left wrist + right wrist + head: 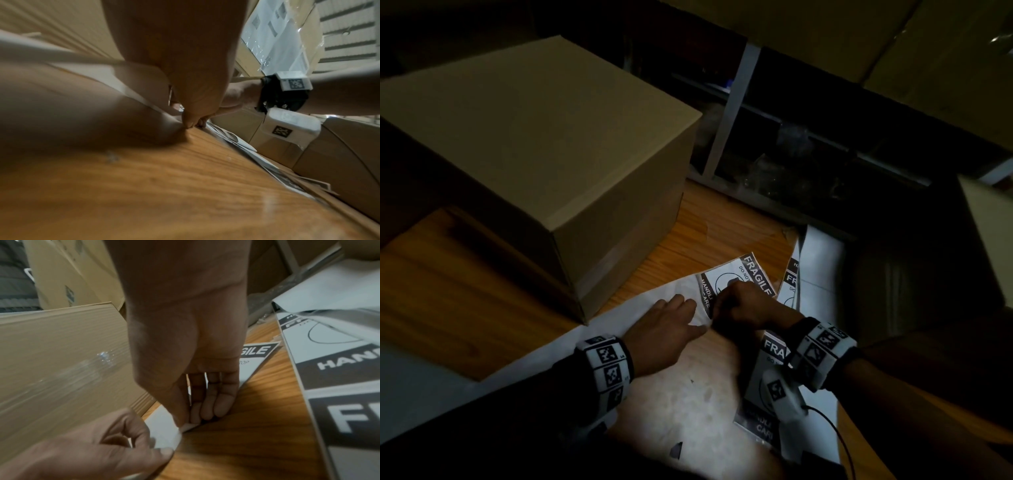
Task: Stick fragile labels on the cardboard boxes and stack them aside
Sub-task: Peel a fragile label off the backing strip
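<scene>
Right hand [743, 308] pinching the label [736, 281] corner at centre frame, left hand [667, 329] flat on the white backing sheet [688, 394] beside it, fingers straight, cardboard box [534, 144] upper left on the wooden table [448, 301]

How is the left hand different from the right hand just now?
The left hand lies nearly flat, pressing the white backing sheet; the right hand is curled, pinching a corner of the fragile label. The left rests low on the paper; the right is humped above the label. Both wear marker wristbands.

Fragile label [736, 277] flat on wood; closed taped cardboard box [544, 137] behind-left.
</scene>
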Motion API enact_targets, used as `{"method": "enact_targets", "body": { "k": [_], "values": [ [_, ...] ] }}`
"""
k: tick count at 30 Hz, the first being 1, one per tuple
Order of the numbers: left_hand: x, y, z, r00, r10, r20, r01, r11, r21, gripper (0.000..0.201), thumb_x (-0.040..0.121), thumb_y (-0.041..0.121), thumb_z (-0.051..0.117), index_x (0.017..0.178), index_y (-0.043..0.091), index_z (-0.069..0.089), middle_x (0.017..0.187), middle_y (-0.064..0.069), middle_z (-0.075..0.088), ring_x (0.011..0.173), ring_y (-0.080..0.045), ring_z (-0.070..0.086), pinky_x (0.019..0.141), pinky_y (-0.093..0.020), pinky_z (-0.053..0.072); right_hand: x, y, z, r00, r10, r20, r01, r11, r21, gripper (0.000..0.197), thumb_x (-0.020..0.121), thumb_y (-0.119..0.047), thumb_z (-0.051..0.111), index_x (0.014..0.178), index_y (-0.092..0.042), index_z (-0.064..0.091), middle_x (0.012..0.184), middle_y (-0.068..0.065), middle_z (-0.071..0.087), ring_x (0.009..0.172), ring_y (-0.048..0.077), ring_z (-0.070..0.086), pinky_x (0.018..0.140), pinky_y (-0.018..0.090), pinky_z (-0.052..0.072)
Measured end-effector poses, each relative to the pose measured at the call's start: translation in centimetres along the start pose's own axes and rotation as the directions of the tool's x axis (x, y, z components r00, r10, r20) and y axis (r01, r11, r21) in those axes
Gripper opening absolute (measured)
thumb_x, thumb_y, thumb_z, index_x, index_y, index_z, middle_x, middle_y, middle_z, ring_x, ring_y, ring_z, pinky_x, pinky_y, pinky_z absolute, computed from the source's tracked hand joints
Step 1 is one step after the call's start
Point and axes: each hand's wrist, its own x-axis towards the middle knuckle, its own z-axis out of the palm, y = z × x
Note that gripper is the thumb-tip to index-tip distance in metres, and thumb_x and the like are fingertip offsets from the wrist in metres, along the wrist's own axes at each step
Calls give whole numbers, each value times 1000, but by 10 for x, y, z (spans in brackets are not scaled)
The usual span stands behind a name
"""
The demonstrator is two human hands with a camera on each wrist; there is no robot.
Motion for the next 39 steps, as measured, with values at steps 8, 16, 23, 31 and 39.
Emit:
{"method": "enact_targets", "body": {
  "k": [8,16,23,31,39],
  "values": [
    [-2,4,2,999,18,-48,-20,999,-30,55,72,15,74,126,24,64,99,-3,58,91,-21,57,67,-30,48,-11,10,4,956,108,-274,-73,988,135,23,96,-25,61,89,-8,74,85,2,70,80,15,64,74,28,47],
    [-9,4,-12,983,75,-168,-106,977,-184,34,89,27,41,92,14,72,83,0,68,77,-17,63,60,-29,55,-12,12,23,921,35,-389,-74,994,-85,21,94,-25,61,84,-12,74,87,6,68,75,15,61,72,28,48],
    [26,-26,-37,975,-172,-137,131,955,-265,32,92,25,44,100,10,70,100,-5,63,99,-23,55,83,-36,50,-11,5,16,939,70,-337,-125,982,-144,28,96,-33,57,97,-8,70,90,10,67,82,25,66,76,39,54],
    [26,-25,-16,983,-112,144,97,990,103,27,98,28,47,119,16,61,135,-5,46,128,-24,35,108,-35,31,11,-30,21,875,183,-447,-179,982,52,28,94,-32,58,95,-7,70,95,11,67,84,23,62,69,29,45],
    [16,-23,-11,990,-94,104,76,982,173,23,66,37,82,84,24,74,94,6,65,90,-14,58,80,-24,48,24,-37,40,809,263,-525,-191,963,189,24,93,-30,55,90,-10,69,94,11,69,89,27,64,68,27,40]
  ]
}}
